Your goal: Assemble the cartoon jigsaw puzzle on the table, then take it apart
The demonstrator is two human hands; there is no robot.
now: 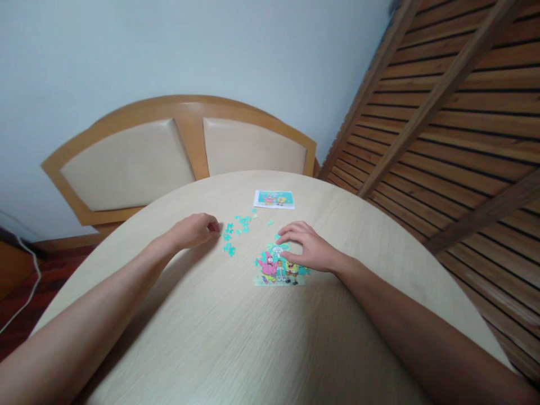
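A partly assembled jigsaw puzzle lies on the table, showing a pink starfish figure, a pale standing figure and a yellow square figure. Above its right side is my right hand, thumb and fingers apart, with the fingertips near a turquoise piece at the puzzle's top edge. Part of the puzzle is hidden beneath this hand. My left hand rests to the left of several loose turquoise puzzle pieces. Its fingers are curled together, and whatever may be between them is hidden.
Behind the puzzle lies a printed reference picture on white paper. A single loose piece sits between it and the puzzle. The round wooden table meets a padded bench back at the far side; slatted wood stands on the right.
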